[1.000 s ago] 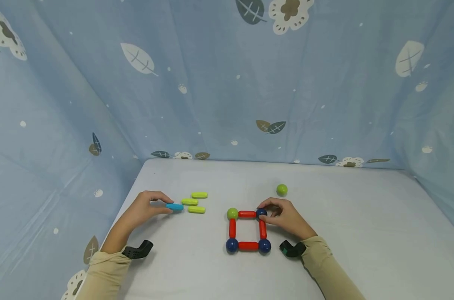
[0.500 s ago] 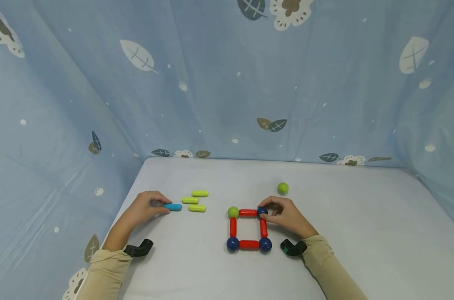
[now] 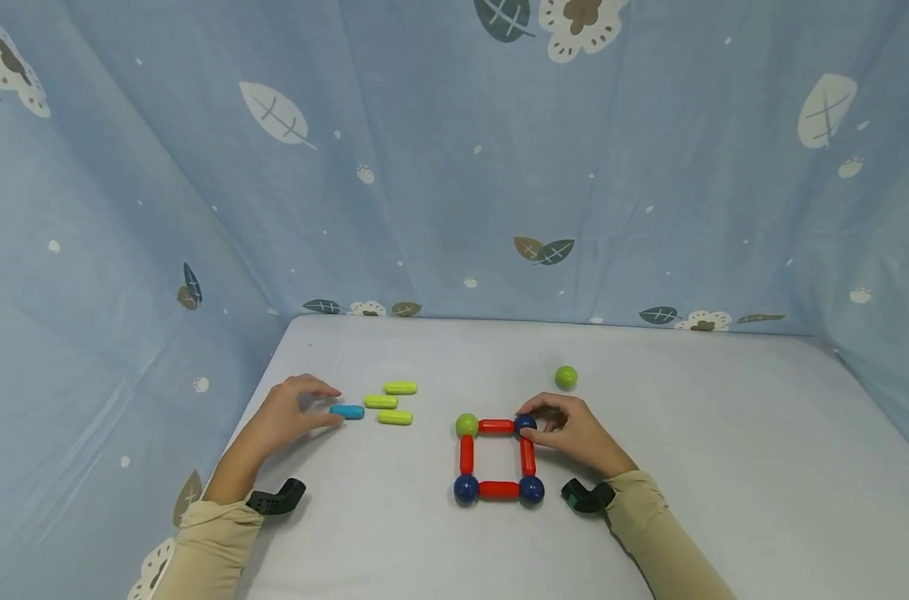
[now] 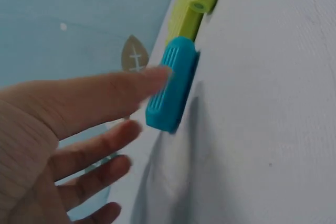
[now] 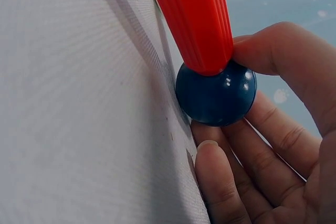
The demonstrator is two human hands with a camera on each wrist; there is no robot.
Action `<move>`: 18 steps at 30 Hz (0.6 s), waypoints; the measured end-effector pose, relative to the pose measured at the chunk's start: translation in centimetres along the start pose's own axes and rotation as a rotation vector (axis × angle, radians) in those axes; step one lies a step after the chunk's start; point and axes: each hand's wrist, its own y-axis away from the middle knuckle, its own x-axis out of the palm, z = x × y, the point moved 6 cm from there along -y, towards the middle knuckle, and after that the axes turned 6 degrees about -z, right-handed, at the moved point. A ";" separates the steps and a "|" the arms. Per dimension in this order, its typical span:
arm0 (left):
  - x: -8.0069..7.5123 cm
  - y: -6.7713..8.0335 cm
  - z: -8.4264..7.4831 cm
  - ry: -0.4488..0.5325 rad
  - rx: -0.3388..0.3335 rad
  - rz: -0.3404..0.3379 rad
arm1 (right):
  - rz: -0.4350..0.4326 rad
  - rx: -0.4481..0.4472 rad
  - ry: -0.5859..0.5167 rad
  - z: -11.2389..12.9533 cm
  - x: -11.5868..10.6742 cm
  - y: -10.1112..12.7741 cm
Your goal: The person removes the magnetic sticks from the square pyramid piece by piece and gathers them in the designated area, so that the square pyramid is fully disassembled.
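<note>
blue leaf-print cloth backs a pale table (image 3: 724, 467). near its middle the square (image 3: 497, 457) looks closed — four red rods, four balls. the right hand (image 3: 574, 433) pinches the blue ball (image 3: 525, 423) at the square's 1 o'clock corner; the left hand (image 3: 289, 412), fingers straight, touches the blue rod (image 3: 347, 411) — unattached, beside three green rods (image 3: 390, 402). a green ball (image 3: 566, 377) lies loose.

Open surface (image 3: 724, 467) is left right of the red-and-blue square (image 3: 497, 457), broken only by a lone green ball (image 3: 566, 377). A clear lane is kept between the square and the three green rods (image 3: 391, 402). Passage behind and at the sides is blocked by the cloth walls (image 3: 454, 167).
</note>
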 end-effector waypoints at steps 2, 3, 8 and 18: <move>-0.4 0.0 -0.5 0.010 -0.011 -0.040 | 0.000 0.000 0.005 0.0 0.0 -0.1; -0.5 0.0 -0.8 0.021 -0.014 -0.060 | -0.001 0.001 0.008 0.1 0.0 -0.1; 0.6 0.2 -3.9 0.075 0.028 -0.077 | 0.001 0.006 0.009 0.2 -0.1 -0.1; 9.3 2.5 -12.0 0.175 0.020 0.314 | 0.005 0.037 0.103 1.3 -0.5 0.9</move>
